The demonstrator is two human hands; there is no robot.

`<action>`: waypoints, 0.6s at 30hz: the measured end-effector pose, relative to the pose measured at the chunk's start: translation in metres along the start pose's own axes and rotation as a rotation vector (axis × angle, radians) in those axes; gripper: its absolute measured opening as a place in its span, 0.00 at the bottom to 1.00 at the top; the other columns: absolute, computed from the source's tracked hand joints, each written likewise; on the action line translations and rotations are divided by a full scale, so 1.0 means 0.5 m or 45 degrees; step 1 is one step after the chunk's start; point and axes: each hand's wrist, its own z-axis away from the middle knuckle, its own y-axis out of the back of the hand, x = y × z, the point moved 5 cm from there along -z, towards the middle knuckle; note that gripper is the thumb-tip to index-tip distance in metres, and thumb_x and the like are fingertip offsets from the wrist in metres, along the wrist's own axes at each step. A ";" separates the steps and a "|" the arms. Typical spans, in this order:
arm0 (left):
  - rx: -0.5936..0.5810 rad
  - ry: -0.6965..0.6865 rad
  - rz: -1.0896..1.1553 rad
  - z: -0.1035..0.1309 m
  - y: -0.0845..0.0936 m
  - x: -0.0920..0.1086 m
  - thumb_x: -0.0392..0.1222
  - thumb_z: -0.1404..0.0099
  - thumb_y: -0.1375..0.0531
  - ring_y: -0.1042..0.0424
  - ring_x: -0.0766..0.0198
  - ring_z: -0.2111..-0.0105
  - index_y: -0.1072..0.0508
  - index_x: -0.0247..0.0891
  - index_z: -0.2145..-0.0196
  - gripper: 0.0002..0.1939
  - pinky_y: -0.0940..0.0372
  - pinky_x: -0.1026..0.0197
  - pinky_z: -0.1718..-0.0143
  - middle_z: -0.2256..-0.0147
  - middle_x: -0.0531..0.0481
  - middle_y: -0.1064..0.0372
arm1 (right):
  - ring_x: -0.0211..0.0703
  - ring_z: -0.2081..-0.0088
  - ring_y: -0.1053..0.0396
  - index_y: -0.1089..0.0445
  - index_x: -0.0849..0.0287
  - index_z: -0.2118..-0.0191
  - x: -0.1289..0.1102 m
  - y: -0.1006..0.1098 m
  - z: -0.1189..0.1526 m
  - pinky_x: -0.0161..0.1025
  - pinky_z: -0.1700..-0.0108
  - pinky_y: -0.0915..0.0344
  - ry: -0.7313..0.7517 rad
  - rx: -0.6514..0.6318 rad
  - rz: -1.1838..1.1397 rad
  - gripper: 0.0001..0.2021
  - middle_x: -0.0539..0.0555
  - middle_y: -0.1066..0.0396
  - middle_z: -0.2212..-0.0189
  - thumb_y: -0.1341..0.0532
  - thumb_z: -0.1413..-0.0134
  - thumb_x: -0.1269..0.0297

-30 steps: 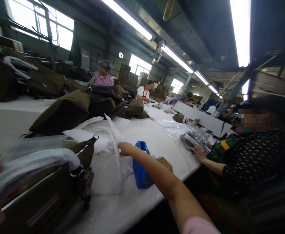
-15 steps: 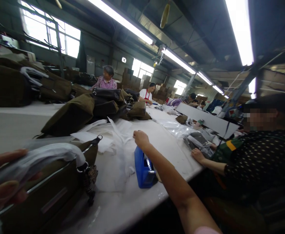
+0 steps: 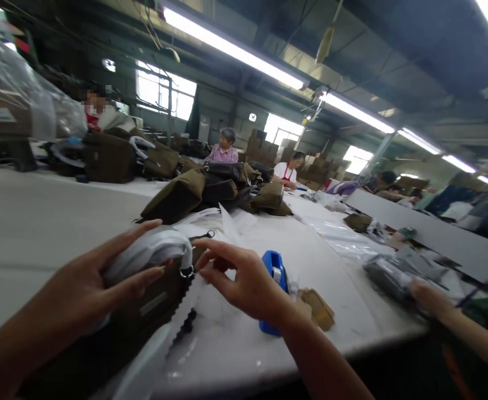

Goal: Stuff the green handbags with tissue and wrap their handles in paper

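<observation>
A dark olive bag [image 3: 156, 300] lies at the lower left, its handle [image 3: 156, 247] wrapped in white material. Around that wrapped handle my left hand [image 3: 119, 266] is curled, thumb on the near side and fingers on the far side. My right hand [image 3: 235, 272] is beside the metal ring at the handle's end, its thumb and forefinger pinched together; what they hold is too small to make out. From the ring area a white strip with a jagged edge [image 3: 160, 344] hangs over the bag. The blue tape dispenser [image 3: 273, 266] stands just beyond my right wrist.
Olive and black bags [image 3: 181, 191] are piled further back, with thin white sheets [image 3: 231, 222] before them. A brown piece [image 3: 317, 308] lies right of the dispenser. At the right, another person's hand [image 3: 425, 294] touches a plastic-wrapped item [image 3: 389, 275]. More people sit beyond.
My right hand has moved from above the tape dispenser to the ring on the bag's handle. The jagged white strip now shows over the bag. The view has turned left.
</observation>
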 end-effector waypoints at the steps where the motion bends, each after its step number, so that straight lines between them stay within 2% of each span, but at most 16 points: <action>1: -0.049 -0.001 0.050 0.006 -0.007 0.013 0.75 0.44 0.31 0.20 0.41 0.42 0.31 0.61 0.29 0.48 0.28 0.47 0.37 0.34 0.56 0.25 | 0.37 0.62 0.22 0.24 0.52 0.36 -0.005 -0.018 -0.008 0.36 0.53 0.22 0.069 0.018 0.010 0.22 0.50 0.18 0.57 0.34 0.33 0.71; 3: -0.143 -0.015 0.136 0.014 -0.019 0.032 0.72 0.45 0.28 0.25 0.40 0.35 0.33 0.59 0.27 0.52 0.33 0.45 0.31 0.32 0.53 0.27 | 0.38 0.61 0.22 0.24 0.52 0.36 -0.009 -0.041 -0.026 0.36 0.52 0.22 0.183 0.093 -0.008 0.22 0.50 0.18 0.57 0.35 0.33 0.71; 4: -0.168 -0.019 0.151 0.016 -0.022 0.036 0.71 0.44 0.28 0.25 0.39 0.36 0.35 0.57 0.25 0.53 0.32 0.44 0.32 0.32 0.51 0.27 | 0.37 0.61 0.22 0.25 0.51 0.36 -0.008 -0.050 -0.034 0.35 0.52 0.22 0.207 0.133 -0.053 0.22 0.50 0.18 0.56 0.34 0.33 0.71; 6: -0.166 -0.016 0.136 0.015 -0.020 0.036 0.69 0.42 0.29 0.20 0.40 0.42 0.36 0.54 0.25 0.53 0.26 0.44 0.38 0.36 0.47 0.23 | 0.37 0.61 0.21 0.28 0.50 0.34 0.003 -0.063 -0.037 0.34 0.52 0.22 0.179 0.226 -0.215 0.25 0.51 0.18 0.53 0.32 0.35 0.69; 8: -0.102 -0.035 0.099 0.010 -0.013 0.031 0.70 0.43 0.29 0.18 0.40 0.45 0.33 0.51 0.26 0.52 0.23 0.46 0.42 0.38 0.46 0.21 | 0.37 0.61 0.19 0.31 0.50 0.34 0.027 -0.078 -0.015 0.34 0.54 0.21 0.092 0.389 -0.388 0.26 0.51 0.19 0.51 0.30 0.35 0.67; 9: -0.067 -0.049 0.087 0.008 -0.009 0.029 0.71 0.44 0.29 0.18 0.39 0.46 0.31 0.49 0.27 0.52 0.23 0.47 0.42 0.39 0.46 0.21 | 0.38 0.62 0.19 0.30 0.51 0.37 0.043 -0.090 0.009 0.34 0.55 0.20 0.035 0.476 -0.443 0.22 0.51 0.19 0.53 0.30 0.34 0.65; 11: -0.017 -0.048 0.093 0.006 -0.006 0.026 0.71 0.45 0.29 0.18 0.39 0.46 0.28 0.46 0.29 0.52 0.23 0.49 0.42 0.39 0.46 0.20 | 0.39 0.67 0.19 0.27 0.54 0.49 0.085 -0.137 0.073 0.34 0.61 0.21 -0.106 0.539 -0.420 0.08 0.49 0.20 0.63 0.33 0.29 0.62; 12: 0.000 -0.039 0.108 0.006 -0.007 0.025 0.70 0.45 0.29 0.18 0.41 0.48 0.28 0.45 0.29 0.51 0.23 0.50 0.43 0.40 0.46 0.20 | 0.39 0.69 0.21 0.26 0.55 0.55 0.106 -0.173 0.109 0.33 0.63 0.22 -0.170 0.463 -0.346 0.04 0.48 0.22 0.68 0.35 0.27 0.61; 13: 0.011 -0.032 0.123 0.007 -0.008 0.025 0.69 0.45 0.29 0.18 0.43 0.49 0.28 0.45 0.29 0.50 0.22 0.51 0.44 0.42 0.46 0.19 | 0.41 0.68 0.20 0.25 0.55 0.57 0.127 -0.217 0.146 0.34 0.63 0.23 -0.215 0.315 -0.224 0.06 0.49 0.22 0.69 0.35 0.27 0.60; 14: 0.018 -0.027 0.137 0.009 -0.010 0.026 0.68 0.45 0.29 0.18 0.45 0.52 0.28 0.44 0.30 0.50 0.22 0.53 0.47 0.44 0.46 0.18 | 0.43 0.65 0.20 0.24 0.56 0.57 0.143 -0.260 0.182 0.35 0.60 0.22 -0.197 0.173 -0.068 0.06 0.52 0.19 0.66 0.33 0.28 0.60; 16: 0.024 -0.025 0.160 0.014 -0.015 0.029 0.65 0.43 0.28 0.19 0.51 0.57 0.28 0.43 0.30 0.48 0.22 0.55 0.51 0.47 0.47 0.17 | 0.48 0.53 0.18 0.22 0.58 0.49 0.165 -0.354 0.250 0.40 0.49 0.20 -0.030 -0.273 0.238 0.10 0.57 0.17 0.52 0.31 0.30 0.61; 18: 0.027 -0.045 0.186 0.020 -0.018 0.036 0.62 0.41 0.28 0.22 0.55 0.58 0.28 0.42 0.30 0.46 0.24 0.57 0.51 0.48 0.48 0.18 | 0.53 0.41 0.22 0.21 0.57 0.46 0.182 -0.415 0.303 0.46 0.38 0.24 0.075 -0.529 0.390 0.10 0.58 0.21 0.39 0.32 0.29 0.63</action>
